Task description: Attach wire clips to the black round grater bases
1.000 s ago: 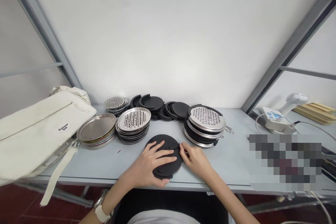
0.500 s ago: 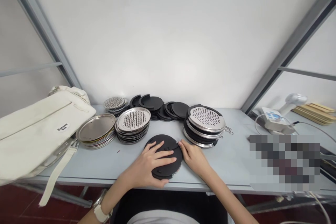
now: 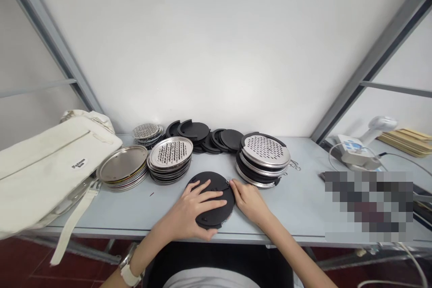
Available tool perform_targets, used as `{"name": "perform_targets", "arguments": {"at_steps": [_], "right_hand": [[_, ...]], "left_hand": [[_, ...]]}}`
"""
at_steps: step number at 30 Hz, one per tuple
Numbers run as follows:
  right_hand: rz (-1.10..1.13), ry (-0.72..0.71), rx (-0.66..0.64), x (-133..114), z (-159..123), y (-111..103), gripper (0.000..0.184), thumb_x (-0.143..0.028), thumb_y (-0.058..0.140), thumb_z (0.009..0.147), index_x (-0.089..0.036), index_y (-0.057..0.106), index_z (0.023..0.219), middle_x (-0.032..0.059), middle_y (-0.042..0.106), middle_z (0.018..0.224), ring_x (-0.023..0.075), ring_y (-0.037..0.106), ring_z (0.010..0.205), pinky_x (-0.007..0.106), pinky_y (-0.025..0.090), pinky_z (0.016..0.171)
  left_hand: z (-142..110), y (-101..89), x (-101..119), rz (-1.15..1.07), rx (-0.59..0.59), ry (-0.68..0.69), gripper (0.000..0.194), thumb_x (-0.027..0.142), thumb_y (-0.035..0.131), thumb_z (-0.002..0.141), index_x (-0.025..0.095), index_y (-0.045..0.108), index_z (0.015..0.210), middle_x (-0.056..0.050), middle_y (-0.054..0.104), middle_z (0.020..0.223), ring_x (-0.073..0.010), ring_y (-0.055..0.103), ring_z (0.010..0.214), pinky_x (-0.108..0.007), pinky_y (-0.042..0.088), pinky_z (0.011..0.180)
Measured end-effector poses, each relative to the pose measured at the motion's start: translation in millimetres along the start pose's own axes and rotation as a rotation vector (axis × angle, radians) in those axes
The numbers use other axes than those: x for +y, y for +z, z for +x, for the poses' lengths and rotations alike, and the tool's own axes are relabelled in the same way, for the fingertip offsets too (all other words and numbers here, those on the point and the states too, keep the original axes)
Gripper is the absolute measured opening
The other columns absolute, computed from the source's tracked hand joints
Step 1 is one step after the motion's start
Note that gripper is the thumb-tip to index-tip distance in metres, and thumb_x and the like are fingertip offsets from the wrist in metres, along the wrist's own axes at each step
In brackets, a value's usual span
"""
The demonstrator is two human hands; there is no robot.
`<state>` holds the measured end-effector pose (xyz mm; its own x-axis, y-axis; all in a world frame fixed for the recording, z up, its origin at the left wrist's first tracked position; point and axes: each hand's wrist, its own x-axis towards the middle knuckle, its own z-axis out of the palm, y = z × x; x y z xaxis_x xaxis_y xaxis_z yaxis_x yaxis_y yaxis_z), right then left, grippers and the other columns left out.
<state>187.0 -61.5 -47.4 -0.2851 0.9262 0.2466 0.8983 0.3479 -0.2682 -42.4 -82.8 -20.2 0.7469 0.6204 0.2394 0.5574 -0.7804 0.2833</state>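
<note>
A round black plastic disc (image 3: 209,180) lies flat near the front of the table, a thin shiny metal edge showing at its lower right. Spread across its top with fingers apart, my left hand (image 3: 195,209) presses it down. At the disc's right edge, my right hand (image 3: 249,199) pinches a small metal wire loop (image 3: 228,182), mostly covered by the fingertips. Behind to the right stands a stack of round graters (image 3: 266,149) with black rims and wire loops. Loose grater plates (image 3: 171,153) are piled behind to the left.
Plain metal discs (image 3: 123,164) are stacked further left, beside a cream bag (image 3: 50,166) with a hanging strap. Black plastic discs (image 3: 231,139) and small grater plates (image 3: 146,131) lie along the back wall. At right are a white handheld device (image 3: 380,126), cables and wooden pieces (image 3: 405,141).
The camera view has shifted slightly. Both hands and the black disc keep nearly the same position, with no clear change in grip.
</note>
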Motion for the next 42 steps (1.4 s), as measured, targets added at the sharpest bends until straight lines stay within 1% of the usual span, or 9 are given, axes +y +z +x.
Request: {"name": "perform_targets", "arguments": {"at_steps": [4, 9, 16, 24, 31, 38, 42], "right_hand": [[-0.056, -0.028, -0.004, 1.8, -0.1, 3.3, 0.039, -0.028, 0.023, 0.103, -0.017, 0.059, 0.093, 0.0057, 0.070, 0.064, 0.0212, 0.068, 0.060, 0.028, 0.028, 0.054], [-0.104, -0.053, 0.024, 3.3, -1.4, 6.9, 0.039, -0.027, 0.024, 0.102, -0.015, 0.060, 0.092, 0.0062, 0.069, 0.061, 0.0207, 0.066, 0.055, 0.029, 0.025, 0.051], [-0.062, -0.087, 0.095, 3.1, -1.6, 7.5, 0.040, -0.028, 0.026, 0.102, -0.017, 0.059, 0.083, 0.0034, 0.066, 0.055, 0.0173, 0.063, 0.049, 0.028, 0.024, 0.050], [-0.053, -0.099, 0.104, 4.7, -1.6, 8.6, 0.039, -0.028, 0.027, 0.101, -0.016, 0.060, 0.083, 0.0038, 0.065, 0.055, 0.0175, 0.063, 0.049, 0.028, 0.024, 0.050], [-0.052, -0.112, 0.105, 4.0, -2.6, 6.4, 0.041, -0.028, 0.025, 0.102, -0.016, 0.060, 0.083, 0.0041, 0.065, 0.054, 0.0172, 0.063, 0.048, 0.028, 0.024, 0.050], [-0.060, -0.125, 0.133, 4.9, -2.8, 7.1, 0.042, -0.029, 0.025, 0.101, -0.016, 0.060, 0.082, 0.0039, 0.064, 0.053, 0.0165, 0.061, 0.046, 0.028, 0.023, 0.049], [-0.061, -0.128, 0.133, 3.2, -4.6, 5.1, 0.041, -0.027, 0.026, 0.100, -0.016, 0.059, 0.080, 0.0037, 0.063, 0.052, 0.0164, 0.059, 0.045, 0.028, 0.023, 0.049]], "left_hand": [[-0.4, -0.5, 0.4, 0.003, -0.003, -0.004, 0.070, 0.035, 0.071, 0.067, 0.037, 0.050, 0.134, 0.004, 0.050, 0.140, -0.0323, 0.031, 0.139, -0.050, 0.021, 0.113], [-1.2, -0.7, 0.6, 0.014, 0.002, 0.006, 0.069, 0.035, 0.070, 0.069, 0.036, 0.049, 0.134, 0.004, 0.051, 0.140, -0.0320, 0.031, 0.139, -0.049, 0.021, 0.112], [-0.4, -1.1, 0.1, -0.006, 0.006, 0.002, 0.068, 0.037, 0.070, 0.069, 0.038, 0.049, 0.134, 0.005, 0.051, 0.140, -0.0319, 0.031, 0.138, -0.049, 0.021, 0.112], [-0.7, 0.3, 0.1, -0.001, 0.033, 0.022, 0.063, 0.043, 0.068, 0.073, 0.036, 0.050, 0.134, 0.002, 0.052, 0.138, -0.0320, 0.033, 0.138, -0.049, 0.021, 0.112], [-1.3, 0.4, -0.6, -0.001, 0.025, 0.020, 0.063, 0.049, 0.066, 0.076, 0.037, 0.049, 0.135, 0.002, 0.052, 0.139, -0.0318, 0.033, 0.138, -0.050, 0.022, 0.111], [-1.6, 1.2, -0.7, -0.032, 0.019, 0.023, 0.063, 0.045, 0.067, 0.076, 0.036, 0.049, 0.135, 0.001, 0.051, 0.140, -0.0330, 0.031, 0.139, -0.051, 0.018, 0.112], [-1.6, 1.2, -0.5, -0.016, 0.017, 0.011, 0.066, 0.040, 0.069, 0.073, 0.036, 0.049, 0.135, 0.002, 0.051, 0.140, -0.0328, 0.031, 0.139, -0.050, 0.019, 0.112]]}}
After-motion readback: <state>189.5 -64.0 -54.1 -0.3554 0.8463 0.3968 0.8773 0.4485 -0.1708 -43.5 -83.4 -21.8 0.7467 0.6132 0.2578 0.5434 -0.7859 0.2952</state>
